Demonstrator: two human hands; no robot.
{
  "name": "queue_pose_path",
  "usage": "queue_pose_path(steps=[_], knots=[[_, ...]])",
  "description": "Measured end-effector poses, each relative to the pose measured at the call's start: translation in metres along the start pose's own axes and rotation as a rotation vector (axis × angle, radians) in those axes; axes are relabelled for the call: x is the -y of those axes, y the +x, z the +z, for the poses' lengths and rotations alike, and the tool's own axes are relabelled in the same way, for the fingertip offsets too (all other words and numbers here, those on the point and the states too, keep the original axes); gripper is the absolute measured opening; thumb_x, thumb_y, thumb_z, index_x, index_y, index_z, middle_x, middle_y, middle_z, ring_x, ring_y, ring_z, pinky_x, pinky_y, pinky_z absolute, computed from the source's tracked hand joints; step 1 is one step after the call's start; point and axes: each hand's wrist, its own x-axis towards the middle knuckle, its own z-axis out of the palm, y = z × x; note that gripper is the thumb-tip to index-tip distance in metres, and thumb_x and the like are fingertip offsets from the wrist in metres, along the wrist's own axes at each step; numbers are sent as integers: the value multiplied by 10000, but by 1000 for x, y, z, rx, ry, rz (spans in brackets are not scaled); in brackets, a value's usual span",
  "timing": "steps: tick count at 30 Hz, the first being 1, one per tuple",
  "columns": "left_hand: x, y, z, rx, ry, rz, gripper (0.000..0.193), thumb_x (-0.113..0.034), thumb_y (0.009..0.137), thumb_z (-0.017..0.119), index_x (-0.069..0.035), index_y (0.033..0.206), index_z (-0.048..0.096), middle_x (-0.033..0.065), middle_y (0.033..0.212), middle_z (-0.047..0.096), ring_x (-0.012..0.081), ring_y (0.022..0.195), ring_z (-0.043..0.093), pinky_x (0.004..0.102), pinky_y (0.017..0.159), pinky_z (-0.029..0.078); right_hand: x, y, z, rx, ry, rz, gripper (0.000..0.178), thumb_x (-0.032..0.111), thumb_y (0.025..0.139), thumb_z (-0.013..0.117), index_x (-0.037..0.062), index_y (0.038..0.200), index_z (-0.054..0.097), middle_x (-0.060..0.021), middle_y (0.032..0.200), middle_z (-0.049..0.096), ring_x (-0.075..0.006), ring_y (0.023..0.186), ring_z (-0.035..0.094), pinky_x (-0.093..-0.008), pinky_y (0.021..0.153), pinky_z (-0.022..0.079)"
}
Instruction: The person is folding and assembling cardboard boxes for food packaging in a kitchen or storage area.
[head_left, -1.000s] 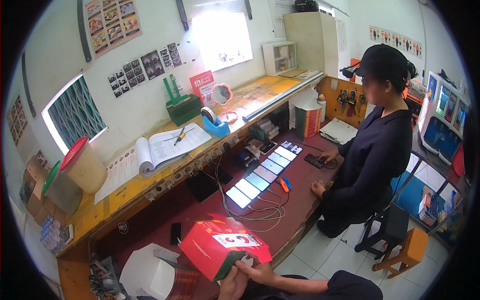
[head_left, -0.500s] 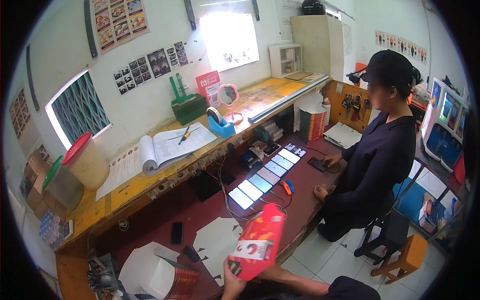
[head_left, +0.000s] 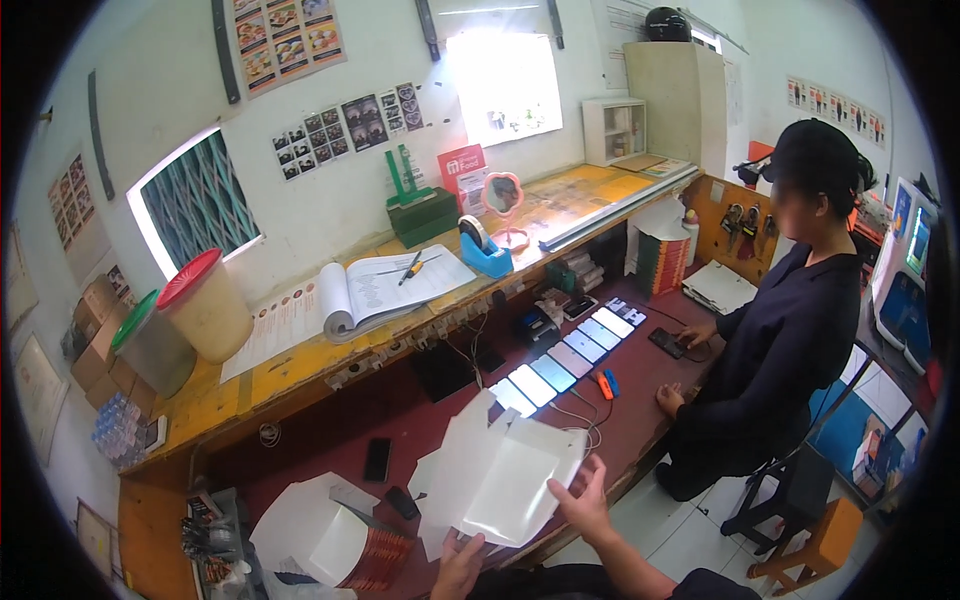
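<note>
A paper food carton (head_left: 515,483) is spread between my hands with its white inside facing up and a flap standing at its far left. My left hand (head_left: 459,568) grips its near left corner, fingers partly hidden under the edge. On the right, my right hand (head_left: 583,500) holds the side wall, thumb on the inner face and fingers behind. Another white carton blank (head_left: 432,497) shows partly beneath it on the dark red desk. To the left lies a stack of flat white cartons (head_left: 312,532) with red printed edges.
Several lit phones (head_left: 548,373) with cables lie in a row beyond the carton. A dark phone (head_left: 377,459) and a small black object (head_left: 401,502) sit left. A co-worker (head_left: 800,290) stands at right, hand near another phone (head_left: 666,342). The yellow shelf (head_left: 365,345) runs behind.
The carton, red outside up before, now shows its opened white inside. My right hand has come out to its right side. The camera view has shifted a little left.
</note>
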Motion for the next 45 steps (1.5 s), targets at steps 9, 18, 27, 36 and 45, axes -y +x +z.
queue_pose_path(steps=[9,18,27,36,45], knots=[[-22,11,4,145,56,71,696,-66,886,728,-5,1447,320,166,1315,552,279,1199,576,409,964,542,15,-4,-20,373,333,621,549,50,935,630,-24,1409,363,-161,1269,574,-366,1108,634,-538,910,579],[-27,1,34,-139,132,17,821,-200,952,685,20,1530,145,247,1517,332,332,1386,393,423,1136,363,1,-15,-20,318,111,274,605,-3,897,563,49,1440,303,-170,1312,490,-355,1167,570,-596,864,556],[-61,-1,60,132,-145,174,339,-123,959,662,48,1240,580,126,1173,663,205,1055,652,354,948,525,4,-64,25,436,-380,-572,430,-63,918,559,-6,1343,527,-163,1149,665,-232,1086,625,-305,897,496],[-52,-9,54,297,-485,269,300,38,991,518,-78,1254,607,89,1193,673,235,1137,639,436,992,526,7,-58,20,332,15,-188,345,179,972,671,9,1241,539,-58,1065,632,-160,955,608,-304,863,493],[-71,-18,66,137,-396,408,363,136,907,574,-25,1232,591,98,1150,671,203,1098,647,399,987,533,57,-57,19,504,677,755,156,200,1016,560,66,1077,610,-68,943,658,-209,910,645,-370,831,533]])
